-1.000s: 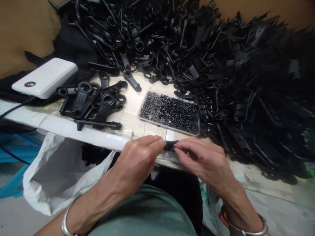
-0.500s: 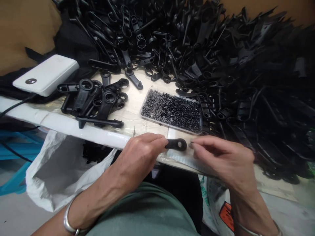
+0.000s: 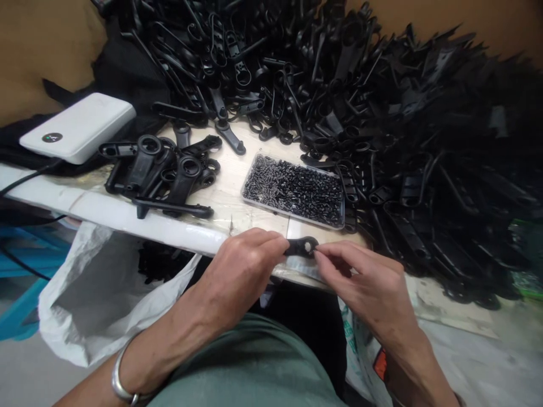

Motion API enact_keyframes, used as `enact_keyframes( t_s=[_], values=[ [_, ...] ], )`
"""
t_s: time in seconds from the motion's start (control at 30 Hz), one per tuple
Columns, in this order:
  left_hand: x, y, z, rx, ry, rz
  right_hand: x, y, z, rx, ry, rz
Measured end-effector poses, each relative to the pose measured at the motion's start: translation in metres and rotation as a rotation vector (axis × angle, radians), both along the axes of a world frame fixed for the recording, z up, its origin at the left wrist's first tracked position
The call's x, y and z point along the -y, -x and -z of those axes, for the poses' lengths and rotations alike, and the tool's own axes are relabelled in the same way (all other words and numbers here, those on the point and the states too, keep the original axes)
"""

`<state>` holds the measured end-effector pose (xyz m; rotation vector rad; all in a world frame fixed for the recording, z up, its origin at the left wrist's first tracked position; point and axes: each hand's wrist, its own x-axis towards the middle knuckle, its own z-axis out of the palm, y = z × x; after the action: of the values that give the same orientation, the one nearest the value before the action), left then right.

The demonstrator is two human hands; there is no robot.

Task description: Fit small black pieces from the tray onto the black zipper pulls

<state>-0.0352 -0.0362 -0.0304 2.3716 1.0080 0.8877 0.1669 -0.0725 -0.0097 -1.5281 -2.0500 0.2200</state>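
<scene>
My left hand (image 3: 248, 268) is closed around one end of a black plastic arm (image 3: 299, 247), whose ringed end points right over the table's front edge. The thumb and forefinger of my right hand (image 3: 365, 277) are pinched together against that ringed end; whatever is between the fingertips is too small to make out. Just beyond both hands lies a clear shallow tray (image 3: 292, 191) full of tiny dark metallic pieces. Several similar black arms (image 3: 165, 175) are stacked loosely to the left of the tray.
A large heap of black plastic parts (image 3: 339, 73) covers the back and right of the table. At the left lies a white power bank (image 3: 78, 127) with a cable. Below the table edge hangs an open white sack (image 3: 102, 299), beside a blue stool (image 3: 34, 282).
My right hand has moved left, and its pinched fingertips now meet the ringed end of the black arm. My left hand has kept its hold almost unmoved.
</scene>
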Motion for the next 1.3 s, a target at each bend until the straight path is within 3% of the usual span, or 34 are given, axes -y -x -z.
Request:
enact_keyframes(
  t_s=[0.23, 0.6, 1.07, 1.17, 1.3],
  values=[
    [0.000, -0.001, 0.001, 0.002, 0.040, 0.005, 0.000, 0.003, 0.000, -0.024, -0.070, -0.009],
    [0.000, -0.001, 0.000, 0.008, 0.057, 0.016, -0.012, 0.003, 0.009, -0.131, -0.023, -0.061],
    [-0.001, -0.002, 0.004, 0.014, -0.005, -0.033, -0.019, -0.006, -0.003, -0.051, 0.108, -0.214],
    [-0.003, 0.000, 0.002, -0.003, -0.006, -0.005, -0.019, -0.006, -0.005, -0.088, 0.086, -0.153],
    [-0.006, 0.002, -0.002, -0.005, 0.016, 0.025, -0.013, -0.010, -0.005, -0.181, 0.108, 0.048]
  ],
)
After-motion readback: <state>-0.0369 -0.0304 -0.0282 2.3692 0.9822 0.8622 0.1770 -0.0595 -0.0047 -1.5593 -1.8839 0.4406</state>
